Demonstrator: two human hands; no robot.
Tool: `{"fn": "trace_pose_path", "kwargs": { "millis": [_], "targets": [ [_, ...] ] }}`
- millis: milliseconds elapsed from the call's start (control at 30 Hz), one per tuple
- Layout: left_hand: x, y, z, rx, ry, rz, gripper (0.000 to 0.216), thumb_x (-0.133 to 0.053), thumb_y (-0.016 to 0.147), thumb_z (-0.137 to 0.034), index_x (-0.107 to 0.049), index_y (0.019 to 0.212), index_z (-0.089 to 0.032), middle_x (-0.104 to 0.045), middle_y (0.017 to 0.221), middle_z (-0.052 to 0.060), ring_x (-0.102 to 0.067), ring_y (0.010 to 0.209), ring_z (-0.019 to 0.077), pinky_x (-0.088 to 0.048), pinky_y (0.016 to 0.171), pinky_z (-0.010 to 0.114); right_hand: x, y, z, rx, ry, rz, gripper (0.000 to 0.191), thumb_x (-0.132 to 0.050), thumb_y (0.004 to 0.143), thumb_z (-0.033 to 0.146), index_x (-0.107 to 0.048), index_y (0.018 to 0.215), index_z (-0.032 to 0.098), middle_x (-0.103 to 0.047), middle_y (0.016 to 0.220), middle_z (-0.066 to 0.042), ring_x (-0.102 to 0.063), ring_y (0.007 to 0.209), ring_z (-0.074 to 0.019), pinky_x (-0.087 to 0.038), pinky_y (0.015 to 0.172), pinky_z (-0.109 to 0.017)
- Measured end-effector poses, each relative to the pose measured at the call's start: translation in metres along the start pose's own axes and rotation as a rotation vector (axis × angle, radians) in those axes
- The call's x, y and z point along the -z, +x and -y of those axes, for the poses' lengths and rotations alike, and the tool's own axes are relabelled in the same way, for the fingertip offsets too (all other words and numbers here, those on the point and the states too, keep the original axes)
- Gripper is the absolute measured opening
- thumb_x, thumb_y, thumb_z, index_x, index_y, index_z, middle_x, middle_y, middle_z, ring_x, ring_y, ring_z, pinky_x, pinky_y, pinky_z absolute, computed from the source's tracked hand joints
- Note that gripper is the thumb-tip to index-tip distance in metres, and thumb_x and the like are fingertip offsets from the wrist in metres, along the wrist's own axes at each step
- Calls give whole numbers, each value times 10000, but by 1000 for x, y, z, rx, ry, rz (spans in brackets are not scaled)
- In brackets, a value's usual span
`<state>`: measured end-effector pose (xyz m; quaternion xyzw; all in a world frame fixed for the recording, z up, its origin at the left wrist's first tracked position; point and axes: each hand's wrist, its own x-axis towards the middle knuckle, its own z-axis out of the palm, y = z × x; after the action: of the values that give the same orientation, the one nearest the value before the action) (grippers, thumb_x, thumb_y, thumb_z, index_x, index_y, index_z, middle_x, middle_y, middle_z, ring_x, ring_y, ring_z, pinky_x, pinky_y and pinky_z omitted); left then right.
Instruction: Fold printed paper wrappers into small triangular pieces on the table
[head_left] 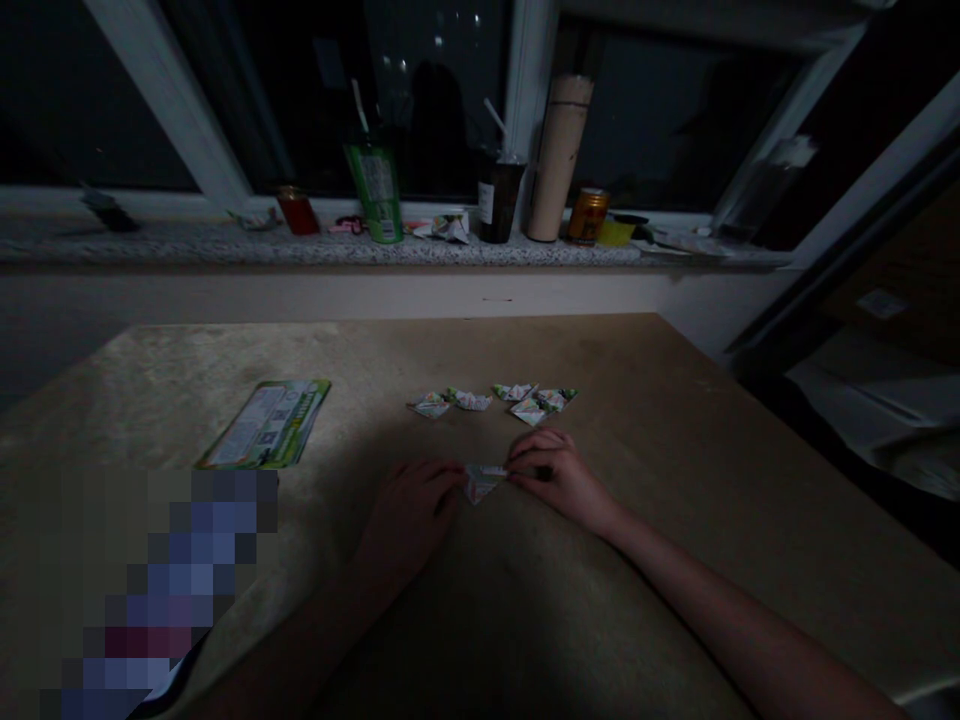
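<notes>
A small folded paper triangle [484,482] with print on it lies on the table between my hands, its point toward me. At its left corner, the closed fingers of my left hand [416,505] grip the paper. My right hand [559,475] pinches the opposite corner between thumb and fingers. Just beyond sit several folded paper pieces of the same printed paper: a left pair with one piece [431,404] and another [470,400] beside it, and a right cluster [536,402].
A stack of green-and-white printed leaflets [266,425] lies to the left, with a pixelated area nearer me. Along the stone windowsill [255,250] stand a green cup [379,195], a dark cup [499,205], a tall pinkish flask [559,160] and an orange can [587,217].
</notes>
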<state>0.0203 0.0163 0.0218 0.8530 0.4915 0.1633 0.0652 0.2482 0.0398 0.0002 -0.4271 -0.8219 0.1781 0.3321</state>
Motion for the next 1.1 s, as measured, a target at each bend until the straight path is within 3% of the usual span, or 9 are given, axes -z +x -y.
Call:
{"fn": "trace_pose_path", "kwargs": {
  "millis": [167,267,433,733,900,1100],
  "targets": [
    [2,-12,-25,-97,123,-24,308,-437,881,-188,-600,1142,-184,-637,1153,66,-549,1073,252,-350,966,465,-1,1,-2,-27,14,-3,27,-696,768,229,-702,794,233,-669,862,-14,-598,878,-174,-349,888,-397],
    [-4,-19,-35,-187,133,-16,428,-428,897,-255,-463,1308,-140,-497,1344,103,-433,1238,260,-270,1066,442,1,1,1,-35,3,20,38,-687,777,233,-709,806,243,-665,870,-13,-595,892,-172,-361,879,-387],
    [-17,-25,-29,-194,132,17,647,-448,885,-440,-277,1418,-117,-266,1483,147,-262,1345,297,-259,1077,462,2,1,1,-27,11,19,31,-687,780,236,-713,797,239,-661,860,-16,-591,886,-172,-366,871,-382],
    [-17,-25,-22,-180,64,145,723,-460,864,-517,-265,1421,-98,-246,1484,168,-255,1350,282,-266,1082,436,0,1,-3,-37,18,5,53,-699,769,237,-696,821,227,-656,873,-12,-591,883,-174,-352,870,-381],
    [-17,-24,-23,-171,55,152,737,-483,856,-509,-233,1437,-131,-248,1488,153,-271,1344,286,-275,1076,443,-1,4,-4,-33,6,8,48,-684,784,251,-666,762,212,-641,834,-6,-578,871,-172,-344,853,-363],
    [-17,-22,-26,-177,45,117,723,-507,835,-534,-298,1411,-151,-286,1475,150,-255,1345,320,-251,1072,501,-3,11,-6,-59,-5,31,93,-679,790,232,-630,719,197,-626,781,13,-553,851,-163,-317,853,-339]
  ]
}}
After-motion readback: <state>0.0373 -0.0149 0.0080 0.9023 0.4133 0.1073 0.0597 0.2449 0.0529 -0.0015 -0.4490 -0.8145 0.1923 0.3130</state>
